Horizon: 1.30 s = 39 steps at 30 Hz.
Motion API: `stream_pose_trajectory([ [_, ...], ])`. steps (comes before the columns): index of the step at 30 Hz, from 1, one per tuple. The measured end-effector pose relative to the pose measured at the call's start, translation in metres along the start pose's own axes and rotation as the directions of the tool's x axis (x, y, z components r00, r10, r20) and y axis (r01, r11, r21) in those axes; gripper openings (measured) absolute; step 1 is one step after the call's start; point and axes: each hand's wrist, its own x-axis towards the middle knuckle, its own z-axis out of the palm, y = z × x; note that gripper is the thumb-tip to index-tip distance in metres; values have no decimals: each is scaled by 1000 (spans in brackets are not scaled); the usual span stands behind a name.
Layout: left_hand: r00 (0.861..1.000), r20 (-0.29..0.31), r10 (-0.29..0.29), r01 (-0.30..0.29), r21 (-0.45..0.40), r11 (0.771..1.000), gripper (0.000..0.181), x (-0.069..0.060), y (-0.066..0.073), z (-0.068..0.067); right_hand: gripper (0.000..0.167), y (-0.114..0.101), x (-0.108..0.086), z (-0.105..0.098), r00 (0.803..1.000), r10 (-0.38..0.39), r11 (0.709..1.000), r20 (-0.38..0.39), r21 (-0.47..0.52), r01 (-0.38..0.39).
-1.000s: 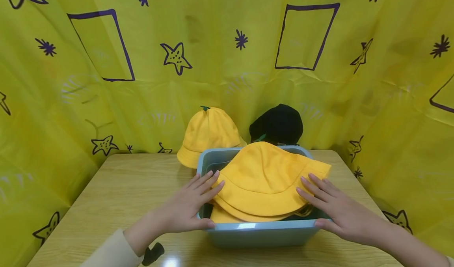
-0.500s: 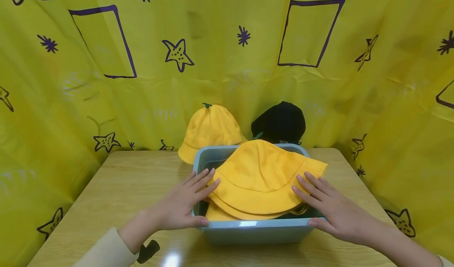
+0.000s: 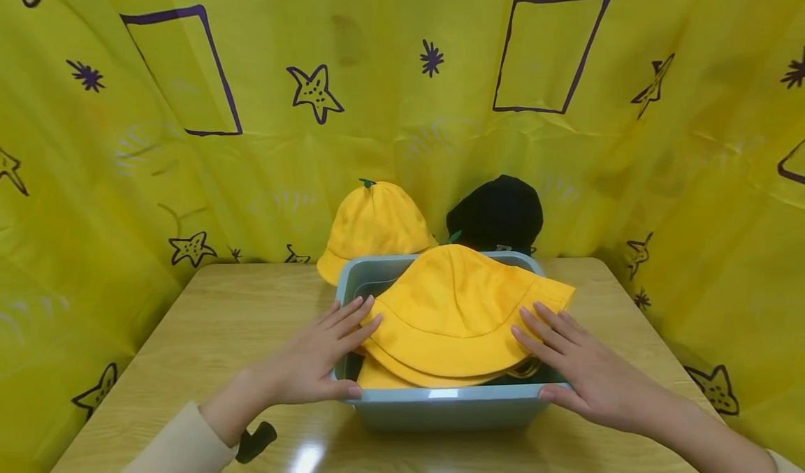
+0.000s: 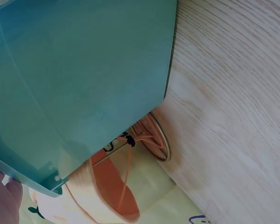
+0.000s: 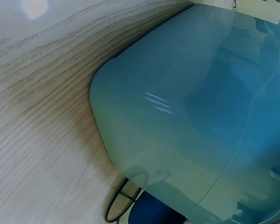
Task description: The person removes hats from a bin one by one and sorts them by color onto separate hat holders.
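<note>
Bin [image 3: 449,417]: stiff plastic, I'd judge; hold its rim.
Bucket hat [image 3: 462,305]: likely soft, light; I'd pinch the brim.
Left hand [image 3: 317,361], right hand [image 3: 585,368]: fingers spread, straight.

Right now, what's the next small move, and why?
I'd probably tuck the top yellow hat inward with the right hand: its brim appears to jut past the right side of the blue bin, and that hand's fingers lie at the brim. The left hand could steady the bin, with its thumb at the front rim.
</note>
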Motion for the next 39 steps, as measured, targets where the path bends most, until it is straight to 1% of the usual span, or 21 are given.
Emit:
stream_pose_trajectory([
  [5, 1000, 17, -6, 6, -15, 1000, 90, -1, -1, -3, 67, -1, 1, 0, 1000, 2, 1000, -2, -9, -2],
  [10, 997, 80, -20, 22, -27, 999, 89, 1, -2, -7, 67, -1, 1, 0, 1000, 12, 1000, -4, -13, -12],
  [13, 993, 114, -24, 27, -19, 999, 90, 2, -2, -10, 67, -1, 1, 0, 1000, 14, 1000, 2, -13, -14],
  [18, 983, 177, -45, 49, -17, 999, 89, 4, -1, -15, 67, -1, 1, 0, 1000, 14, 1000, 4, -16, -14],
  [22, 975, 214, -61, 72, -46, 996, 90, 6, 0, -20, 68, -2, 1, 0, 1000, 13, 1000, 7, -19, -13],
  [25, 971, 228, -69, 92, -89, 992, 91, 8, 1, -24, 67, -2, 1, 0, 1000, 14, 1000, 7, -22, -14],
  [28, 969, 233, -84, 120, -143, 983, 92, 11, 0, -30, 67, -2, 1, 0, 1000, 14, 1000, 8, -22, -14],
  [30, 968, 234, -97, 140, -176, 974, 92, 14, -1, -34, 67, -2, 1, 0, 1000, 14, 1000, 8, -22, -14],
  [32, 962, 246, -119, 171, -202, 964, 93, 19, -2, -39, 67, -1, 2, -1, 1000, 16, 1000, 8, -25, -16],
  [34, 953, 269, -137, 198, -215, 956, 94, 27, -3, -44, 67, -1, 2, -1, 1000, 19, 1000, 9, -24, -19],
  [36, 941, 299, -157, 231, -229, 946, 94, 35, -5, -51, 67, -1, 2, -1, 1000, 21, 999, 13, -24, -21],
  [39, 923, 344, -171, 270, -267, 925, 96, 50, -7, -61, 67, -2, 2, -1, 1000, 20, 1000, 14, -21, -20],
])
